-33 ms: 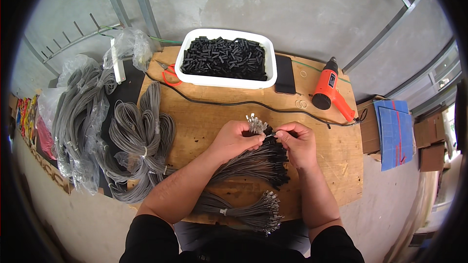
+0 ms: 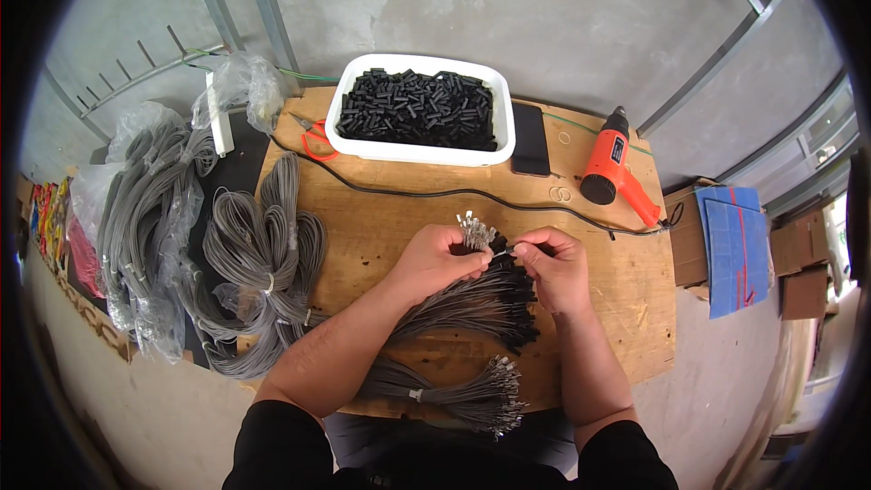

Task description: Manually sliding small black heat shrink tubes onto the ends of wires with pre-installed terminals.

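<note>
Sticking up from the left hand, a cluster of pale-tipped wires is gripped between thumb and fingers above the middle of the wooden table. The right hand, just beside it, has thumb and forefinger pinched on a small pale piece that shows between the hands, too small to make out fully. Below them a fanned bundle of grey wires with black ends lies on the table, passing behind the left forearm, and nearer the body lies a tied bundle with bare metallic tips. To the left are thick looped coils of grey cable. Beyond the hands a black cord runs across the wood; behind it stands a white tub full of short black tubes, with orange-handled scissors on its left, a dark phone on its right and, farther right, an orange heat gun
</note>
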Action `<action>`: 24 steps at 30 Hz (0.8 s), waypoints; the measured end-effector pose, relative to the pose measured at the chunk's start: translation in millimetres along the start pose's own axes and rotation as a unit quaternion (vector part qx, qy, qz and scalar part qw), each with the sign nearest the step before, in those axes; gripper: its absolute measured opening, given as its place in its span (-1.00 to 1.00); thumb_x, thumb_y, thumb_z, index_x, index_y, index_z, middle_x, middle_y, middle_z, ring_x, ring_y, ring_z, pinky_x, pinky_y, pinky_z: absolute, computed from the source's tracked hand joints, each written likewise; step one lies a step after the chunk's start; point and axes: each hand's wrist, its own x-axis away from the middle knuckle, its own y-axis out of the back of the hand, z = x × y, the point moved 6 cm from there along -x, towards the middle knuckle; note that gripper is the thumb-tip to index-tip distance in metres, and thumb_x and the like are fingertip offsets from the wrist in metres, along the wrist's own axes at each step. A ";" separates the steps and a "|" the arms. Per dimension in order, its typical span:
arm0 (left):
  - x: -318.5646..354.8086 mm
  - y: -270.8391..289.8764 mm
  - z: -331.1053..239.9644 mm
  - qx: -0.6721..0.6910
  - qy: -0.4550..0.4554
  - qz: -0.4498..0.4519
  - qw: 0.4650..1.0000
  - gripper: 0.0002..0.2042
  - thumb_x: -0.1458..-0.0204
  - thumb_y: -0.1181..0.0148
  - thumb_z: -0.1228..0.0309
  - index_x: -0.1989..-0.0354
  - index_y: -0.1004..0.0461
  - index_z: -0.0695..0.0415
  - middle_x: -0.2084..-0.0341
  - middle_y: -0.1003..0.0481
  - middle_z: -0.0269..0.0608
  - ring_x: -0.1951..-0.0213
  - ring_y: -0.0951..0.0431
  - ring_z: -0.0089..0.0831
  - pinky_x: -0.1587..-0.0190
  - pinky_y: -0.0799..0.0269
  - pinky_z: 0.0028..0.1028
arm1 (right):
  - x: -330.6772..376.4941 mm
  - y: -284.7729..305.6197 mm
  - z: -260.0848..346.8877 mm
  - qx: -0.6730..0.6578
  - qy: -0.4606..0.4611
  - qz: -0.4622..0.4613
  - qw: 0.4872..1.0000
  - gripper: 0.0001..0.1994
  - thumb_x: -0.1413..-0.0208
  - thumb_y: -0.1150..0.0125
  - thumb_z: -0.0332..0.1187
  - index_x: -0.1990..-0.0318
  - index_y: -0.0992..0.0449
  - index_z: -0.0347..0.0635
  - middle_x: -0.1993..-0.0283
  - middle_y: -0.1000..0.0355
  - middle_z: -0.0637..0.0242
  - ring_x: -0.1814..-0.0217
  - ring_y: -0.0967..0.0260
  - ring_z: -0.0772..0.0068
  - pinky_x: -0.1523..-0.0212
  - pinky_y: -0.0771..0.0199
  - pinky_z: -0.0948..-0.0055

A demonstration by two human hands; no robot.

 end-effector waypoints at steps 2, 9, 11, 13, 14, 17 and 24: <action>0.8 1.8 -2.3 -0.020 0.004 0.005 1.000 -0.88 -0.12 -0.27 0.48 0.30 -0.59 0.30 0.51 -0.57 -0.31 0.46 -0.51 -0.63 0.35 -0.43 -0.58 | -0.8 -0.3 -0.6 -0.017 -0.018 0.011 1.000 -0.90 -0.15 -0.33 -0.55 0.19 -0.60 -0.30 0.38 -0.53 0.41 0.50 -0.21 0.77 0.50 -0.20 0.71; 0.7 1.8 -0.6 -0.073 0.007 0.012 0.997 -0.86 -0.09 -0.30 0.45 0.33 -0.61 0.31 0.51 -0.59 -0.33 0.42 -0.52 -0.66 0.33 -0.43 -0.57 | -3.0 2.4 -8.1 -0.184 -0.136 0.076 0.970 -0.85 -0.26 -0.24 -0.40 0.15 -0.54 -0.33 0.36 -0.57 0.22 0.58 -0.16 0.70 0.57 -0.15 0.70; 1.0 1.0 0.3 -0.068 0.006 0.018 0.997 -0.85 -0.09 -0.30 0.43 0.33 -0.61 0.31 0.51 -0.59 -0.34 0.42 -0.52 -0.66 0.34 -0.43 -0.56 | -3.3 3.4 -10.5 -0.182 -0.145 0.089 0.968 -0.85 -0.26 -0.25 -0.39 0.17 -0.54 -0.32 0.35 -0.57 0.20 0.59 -0.16 0.69 0.58 -0.15 0.71; 1.3 -0.1 -0.2 -0.064 0.005 0.024 0.998 -0.84 -0.09 -0.31 0.42 0.33 -0.61 0.31 0.51 -0.59 -0.34 0.43 -0.51 -0.66 0.34 -0.43 -0.56 | -2.4 3.0 -11.3 -0.181 -0.155 0.102 0.966 -0.85 -0.25 -0.26 -0.38 0.18 -0.54 -0.31 0.35 -0.58 0.18 0.60 -0.16 0.69 0.59 -0.15 0.71; 1.7 -1.0 -0.4 -0.069 0.009 0.029 0.997 -0.83 -0.09 -0.31 0.42 0.33 -0.61 0.31 0.51 -0.59 -0.33 0.43 -0.51 -0.66 0.34 -0.43 -0.56 | -1.7 2.9 -10.8 -0.174 -0.157 0.104 0.966 -0.85 -0.25 -0.26 -0.38 0.18 -0.54 -0.31 0.35 -0.58 0.18 0.60 -0.17 0.68 0.59 -0.15 0.71; 3.7 -4.2 -4.3 -0.087 0.019 0.035 0.995 -0.83 -0.10 -0.30 0.42 0.34 -0.61 0.31 0.51 -0.59 -0.33 0.43 -0.51 -0.66 0.33 -0.43 -0.56 | 0.2 0.5 -10.6 -0.159 -0.161 0.108 0.968 -0.85 -0.25 -0.26 -0.39 0.19 -0.55 -0.31 0.35 -0.58 0.17 0.60 -0.18 0.68 0.59 -0.15 0.72; 3.2 -5.4 -2.8 -0.070 0.021 0.041 0.996 -0.86 -0.11 -0.29 0.45 0.32 -0.62 0.30 0.48 -0.59 -0.32 0.41 -0.52 -0.64 0.31 -0.45 -0.56 | 1.7 -2.0 -8.2 -0.148 -0.162 0.112 0.969 -0.88 -0.24 -0.27 -0.43 0.19 -0.55 -0.31 0.35 -0.58 0.16 0.59 -0.20 0.67 0.58 -0.17 0.72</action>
